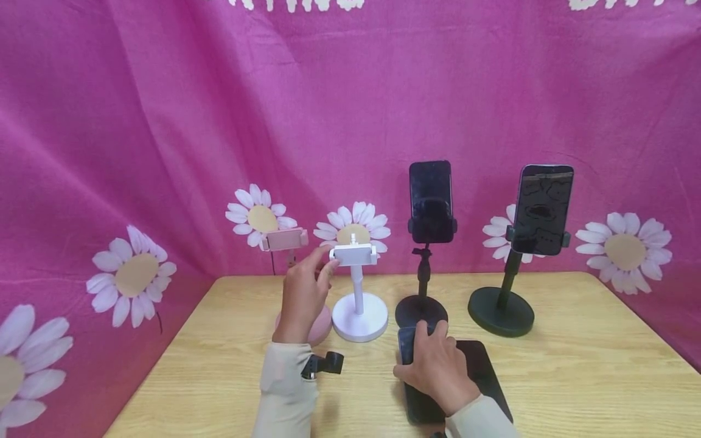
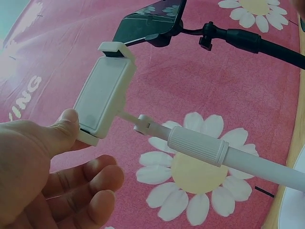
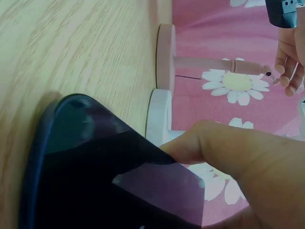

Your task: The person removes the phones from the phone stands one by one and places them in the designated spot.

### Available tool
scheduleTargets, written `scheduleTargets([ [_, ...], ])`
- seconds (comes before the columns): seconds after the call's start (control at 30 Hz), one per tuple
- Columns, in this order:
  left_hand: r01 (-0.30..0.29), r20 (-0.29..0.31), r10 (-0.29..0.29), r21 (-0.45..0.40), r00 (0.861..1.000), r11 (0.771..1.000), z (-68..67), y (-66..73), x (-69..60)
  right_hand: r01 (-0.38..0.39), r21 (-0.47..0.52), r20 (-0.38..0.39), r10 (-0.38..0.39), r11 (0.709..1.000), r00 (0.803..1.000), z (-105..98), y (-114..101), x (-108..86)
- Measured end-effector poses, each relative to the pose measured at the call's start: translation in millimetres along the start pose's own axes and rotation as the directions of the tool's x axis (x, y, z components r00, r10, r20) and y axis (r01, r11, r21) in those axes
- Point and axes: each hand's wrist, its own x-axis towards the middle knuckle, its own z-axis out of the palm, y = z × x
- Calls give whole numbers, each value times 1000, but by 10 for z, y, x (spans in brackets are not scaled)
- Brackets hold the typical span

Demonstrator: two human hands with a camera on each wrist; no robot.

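- Right of my left hand (image 1: 301,293), I pinch a white clamp (image 1: 353,256) by its end
- Under my right hand (image 1: 439,364), I hold a dark phone (image 1: 406,345) by its edge

You have a light wood-grain table (image 1: 208,371) in front of you, its far edge running across at twelve o'clock. Taking its middle as the clock's centre, a pink stand (image 1: 320,328) sits at ten o'clock, its round base partly hidden. Close beside it, at eleven, your white stand (image 1: 371,328) rests upright on a flat disc. At one o'clock you have a black stand (image 1: 421,309), and at two a dark stand (image 1: 501,313), their round bases apart. Toward four, a black phone (image 1: 490,377) lies flat. Next to it, at five, you cannot tell whether the dark phone (image 3: 90,186) touches the wood throughout.
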Motion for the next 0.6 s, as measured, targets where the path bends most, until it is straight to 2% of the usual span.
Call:
scheduleTargets([
  [0.2,33,30,-33,-9,999,999,-7,-11,-10,-15,-52,39,17,999,999,21,40,19],
  [0.37,42,30,-41,-18,999,999,-4,3,14,-36,-63,60,40,997,997,10,86,57],
  [0.6,27,35,-27,-13,999,1000,-9,-3,18,-45,-91,92,53,995,994,57,132,90],
])
